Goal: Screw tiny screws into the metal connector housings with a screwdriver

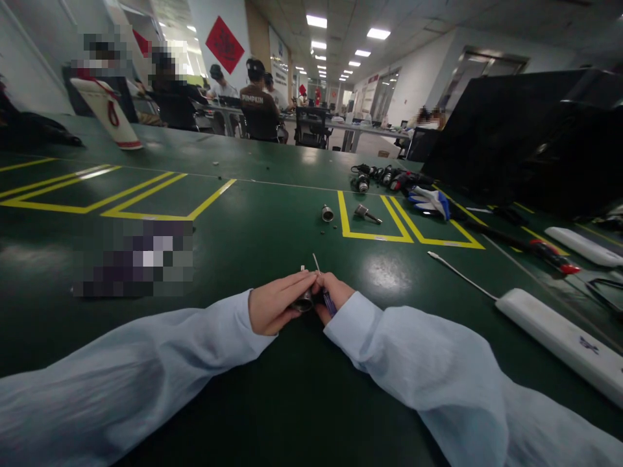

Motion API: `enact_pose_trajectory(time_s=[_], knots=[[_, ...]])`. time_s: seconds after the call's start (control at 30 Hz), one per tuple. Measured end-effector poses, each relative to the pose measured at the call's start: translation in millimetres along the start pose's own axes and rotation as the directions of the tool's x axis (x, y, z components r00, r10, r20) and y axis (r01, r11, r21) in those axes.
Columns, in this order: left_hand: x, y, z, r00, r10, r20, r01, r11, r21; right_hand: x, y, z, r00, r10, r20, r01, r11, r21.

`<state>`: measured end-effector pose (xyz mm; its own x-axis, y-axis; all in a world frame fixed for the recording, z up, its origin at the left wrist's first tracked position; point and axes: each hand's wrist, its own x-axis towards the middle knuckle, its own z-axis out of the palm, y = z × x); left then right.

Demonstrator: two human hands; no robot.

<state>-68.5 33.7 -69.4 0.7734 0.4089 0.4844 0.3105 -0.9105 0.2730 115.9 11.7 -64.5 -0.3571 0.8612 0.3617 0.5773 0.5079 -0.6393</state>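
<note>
My left hand [280, 299] is closed around a metal cylindrical part [304, 303], whose hollow round end shows below the fingers. My right hand [337, 290] grips a small screwdriver [329, 302] by its dark purple handle. Its thin shaft points up and away, past the fingertips. Both hands meet low over the green table, and the fingers hide where the screwdriver and the part come together. Beyond them lie a short metal sleeve [327, 213] and a metal piece with a narrow stem [367, 214], the latter inside a yellow-taped box.
Cables and connectors [384, 176] lie at the back right beside blue-and-white gloves [431, 202]. A white power strip [559, 337] and a red-and-black tool [555, 256] are on the right. A white-and-red holder [109, 113] stands far left. Several people sit beyond the table [253, 243].
</note>
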Motion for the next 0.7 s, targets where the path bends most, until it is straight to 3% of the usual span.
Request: enact_pose_trajectory(time_s=[0.13, 0.27, 0.4, 0.5, 0.7], knots=[[2.5, -0.9, -6.9, 0.998, 0.064, -0.01, -0.063, 0.997, 0.049, -7.4, -5.8, 7.7, 0.989, 0.118, -0.086, -0.097, 0.971, 0.218], [7.4, 7.9, -11.7, 0.999, 0.01, 0.034, -0.016, 0.98, 0.199, -9.0, -4.2, 8.4, 0.984, 0.157, -0.09, -0.1, 0.887, 0.451], [11.8, 21.3, -14.0, 0.998, -0.049, 0.028, 0.034, 0.913, 0.407, -7.6, 1.6, 8.0, 0.982, 0.179, -0.057, -0.123, 0.839, 0.53], [15.8, 28.5, -14.7, 1.0, -0.024, -0.019, 0.03, 0.856, 0.516, -7.1, 6.6, 9.1, 0.983, 0.177, -0.047, -0.122, 0.826, 0.551], [19.4, 34.9, -15.2, 0.998, 0.025, -0.05, 0.008, 0.82, 0.572, -5.3, 7.3, 3.6, 0.98, 0.171, -0.102, -0.063, 0.751, 0.658]])
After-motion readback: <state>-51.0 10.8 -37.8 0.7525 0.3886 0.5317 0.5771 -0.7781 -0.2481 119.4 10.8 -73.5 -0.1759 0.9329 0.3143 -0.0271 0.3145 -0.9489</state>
